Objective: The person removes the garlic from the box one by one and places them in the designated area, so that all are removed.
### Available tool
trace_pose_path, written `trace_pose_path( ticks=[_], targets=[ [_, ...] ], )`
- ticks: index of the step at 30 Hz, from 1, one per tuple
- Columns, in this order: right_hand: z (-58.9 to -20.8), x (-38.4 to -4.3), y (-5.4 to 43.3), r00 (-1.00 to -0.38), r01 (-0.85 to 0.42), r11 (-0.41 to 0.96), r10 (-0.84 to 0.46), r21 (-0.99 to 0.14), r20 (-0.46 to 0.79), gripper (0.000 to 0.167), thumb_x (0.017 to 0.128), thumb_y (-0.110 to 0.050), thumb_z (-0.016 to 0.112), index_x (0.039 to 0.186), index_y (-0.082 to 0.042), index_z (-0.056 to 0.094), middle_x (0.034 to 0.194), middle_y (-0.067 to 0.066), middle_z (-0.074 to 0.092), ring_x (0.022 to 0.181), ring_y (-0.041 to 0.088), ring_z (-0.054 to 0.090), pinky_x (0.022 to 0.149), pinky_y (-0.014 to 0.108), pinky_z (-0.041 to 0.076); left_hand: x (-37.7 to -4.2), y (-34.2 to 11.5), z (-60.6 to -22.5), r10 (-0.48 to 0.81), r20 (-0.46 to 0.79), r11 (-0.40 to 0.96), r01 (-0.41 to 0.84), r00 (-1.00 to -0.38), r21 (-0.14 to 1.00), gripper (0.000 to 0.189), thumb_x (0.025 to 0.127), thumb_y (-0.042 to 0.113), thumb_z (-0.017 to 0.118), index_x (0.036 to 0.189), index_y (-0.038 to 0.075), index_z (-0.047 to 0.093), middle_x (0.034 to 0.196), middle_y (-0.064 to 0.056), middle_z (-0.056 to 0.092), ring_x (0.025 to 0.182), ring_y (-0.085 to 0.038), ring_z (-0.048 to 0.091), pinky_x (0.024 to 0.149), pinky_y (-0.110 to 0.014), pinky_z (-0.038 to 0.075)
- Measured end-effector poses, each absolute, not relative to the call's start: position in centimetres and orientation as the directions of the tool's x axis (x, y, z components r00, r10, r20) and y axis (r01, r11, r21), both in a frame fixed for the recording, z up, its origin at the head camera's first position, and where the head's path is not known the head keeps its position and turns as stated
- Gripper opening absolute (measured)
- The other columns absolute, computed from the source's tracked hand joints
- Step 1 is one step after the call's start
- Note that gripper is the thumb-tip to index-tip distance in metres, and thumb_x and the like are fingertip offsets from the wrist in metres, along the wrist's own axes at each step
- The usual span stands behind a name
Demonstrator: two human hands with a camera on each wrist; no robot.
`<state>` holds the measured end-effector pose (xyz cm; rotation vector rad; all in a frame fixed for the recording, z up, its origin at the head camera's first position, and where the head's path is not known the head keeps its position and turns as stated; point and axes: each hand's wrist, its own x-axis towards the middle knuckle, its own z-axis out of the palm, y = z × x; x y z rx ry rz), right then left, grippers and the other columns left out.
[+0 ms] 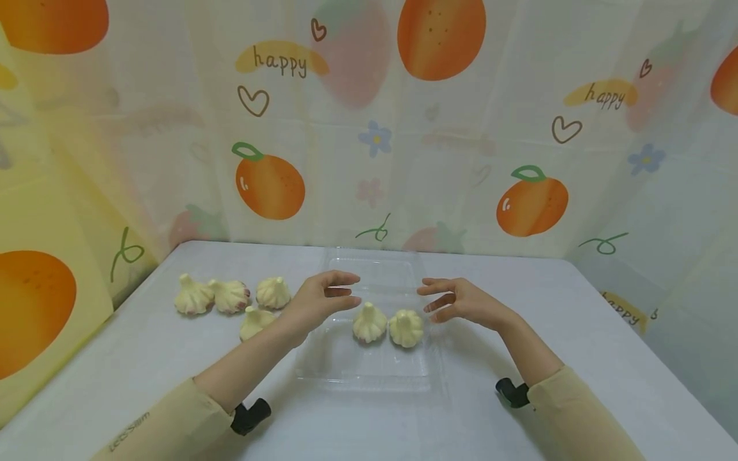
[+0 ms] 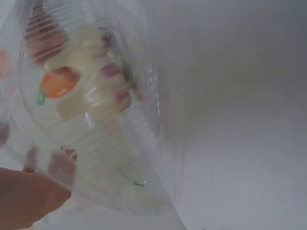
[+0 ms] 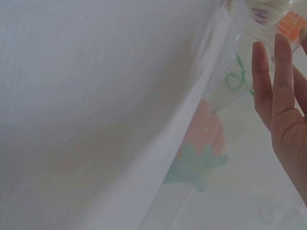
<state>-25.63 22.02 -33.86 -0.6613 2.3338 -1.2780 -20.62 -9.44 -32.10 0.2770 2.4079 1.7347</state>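
Note:
Two garlic bulbs, a left one point(image 1: 369, 323) and a right one point(image 1: 406, 328), sit side by side in a clear plastic clamshell box point(image 1: 369, 383). Its lid point(image 1: 373, 272) lies folded back behind it. My left hand point(image 1: 323, 301) hovers over the box's left side, fingers extended and holding nothing. On the other side my right hand point(image 1: 464, 302) is near the right bulb, fingers loosely bent with nothing between them. In the left wrist view the bulbs point(image 2: 96, 91) show blurred through the box wall. The right wrist view shows the right hand's spread fingers point(image 3: 283, 86) near the box.
Several more garlic bulbs point(image 1: 230, 296) lie on the white table point(image 1: 138, 371) to the left, one point(image 1: 255, 322) partly hidden by the left forearm. A fruit-print curtain point(image 1: 369, 160) hangs behind the table and along its sides.

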Motion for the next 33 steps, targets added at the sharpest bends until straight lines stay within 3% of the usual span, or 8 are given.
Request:
trace_pose_path(
  ticks=[7,16,33],
  targets=[
    [-33.9,-25.7,22.0,-0.809,-0.217,0.471,-0.578,-0.855,-0.113,0.062,0.087,-0.011,0.069,0.143,0.003,0.047,0.164,0.020,0.022,0.125,0.037,0.061,0.095,0.036,0.057,-21.0,-7.7,-32.9,0.152,-0.063,0.298,-0.015,-0.986,0.954,0.039,0.093,0.015,0.065,0.131,0.010,0.060,0.141,-0.011,0.056,0.134,-0.031,0.051,0.112,-0.053,0.042],
    [-33.9,-25.8,22.1,-0.811,-0.216,0.473,-0.575,-0.854,-0.113,0.061,0.087,-0.009,0.068,0.143,0.003,0.047,0.163,0.021,0.023,0.125,0.037,0.061,0.097,0.037,0.056,-21.8,-6.1,-33.1,0.138,-0.075,0.270,-0.035,-0.988,0.962,0.039,0.091,0.015,0.065,0.130,0.011,0.061,0.142,-0.012,0.056,0.132,-0.030,0.052,0.114,-0.054,0.040],
    [-34.0,-25.9,22.1,-0.813,-0.210,0.483,-0.570,-0.850,-0.123,0.061,0.087,-0.010,0.068,0.143,0.002,0.048,0.164,0.020,0.023,0.124,0.036,0.062,0.101,0.041,0.054,-22.2,-5.2,-34.8,0.165,-0.057,0.315,-0.003,-0.985,0.949,0.036,0.083,0.005,0.071,0.119,0.006,0.068,0.133,-0.014,0.064,0.119,-0.027,0.057,0.098,-0.037,0.052]
  ],
)
